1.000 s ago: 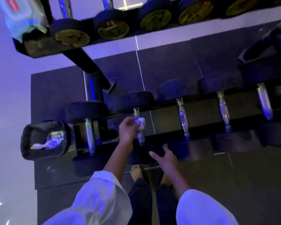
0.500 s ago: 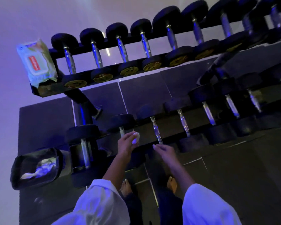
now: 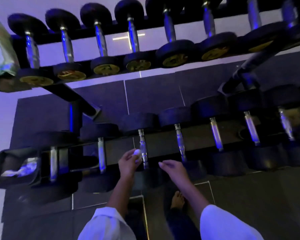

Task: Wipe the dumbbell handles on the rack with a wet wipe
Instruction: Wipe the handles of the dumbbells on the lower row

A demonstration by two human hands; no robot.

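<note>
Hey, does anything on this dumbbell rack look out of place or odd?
Only the pale green plastic wipes pack stands out: it sits on the black metal rack's upper-left end beside the black rubber dumbbells, partly out of frame. The dumbbells lie evenly in rows.

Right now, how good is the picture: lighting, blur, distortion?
Head view: dim violet-blue light, blue glints on the handles; wipe packet at the left edge smeared by blur; rack bowed by the wide angle; left hand pinching the wet wipe legible.

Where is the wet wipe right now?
Head view, lower centre: the wet wipe is bunched up, pinched by the left hand, just left of the third handle from the left on the lower tier of the rack.
</note>
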